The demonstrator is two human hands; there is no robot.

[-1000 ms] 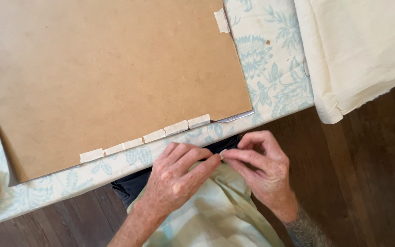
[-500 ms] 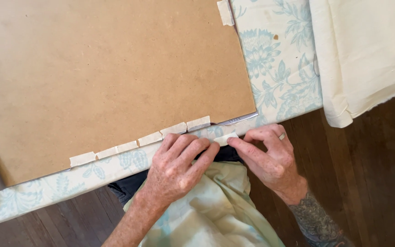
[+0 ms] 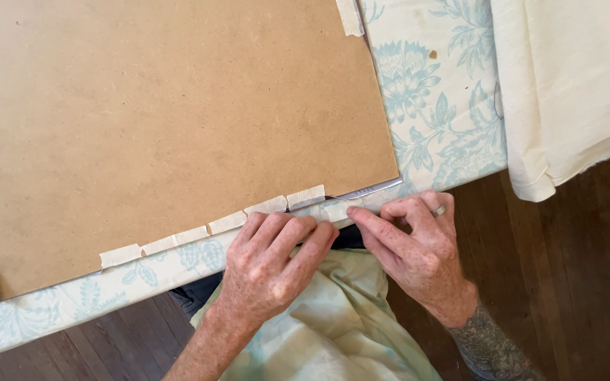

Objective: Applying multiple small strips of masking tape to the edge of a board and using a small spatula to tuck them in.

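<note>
**Taping the fabric edge to the board's near side**

Brown backing board (image 3: 171, 120) — largest item, lies flat on floral fabric (image 3: 446, 120), which wraps out from under it along the near and right sides. A row of short masking tape pieces (image 3: 213, 227) runs along the near edge, each bridging fabric to board. One more tape strip (image 3: 349, 15) sits at the top right corner.

Cream cloth (image 3: 573, 77) is folded at far right, just beside the floral fabric and hanging over the wood floor (image 3: 587, 282).

Left hand (image 3: 270, 264) — fingers together and flat, pressing down on the fabric edge just below the last tape pieces. Right hand (image 3: 418, 243) — ring on one finger; thumb and forefinger pinched onto a fresh tape piece (image 3: 337, 210), held at the fabric edge near the board's right corner.

Doing it well, as I judge: keep the left hand's pull on the fabric steady so no slack forms, lay the tape half on fabric and half on board, butt it close to its neighbour, then rub it flat.

Edges and room: the board's right corner is near, so little run is left on this side. A dark gap shows at the corner where the fabric lifts. The table edge lies right under both wrists; open room is toward the board, not toward the body.
</note>
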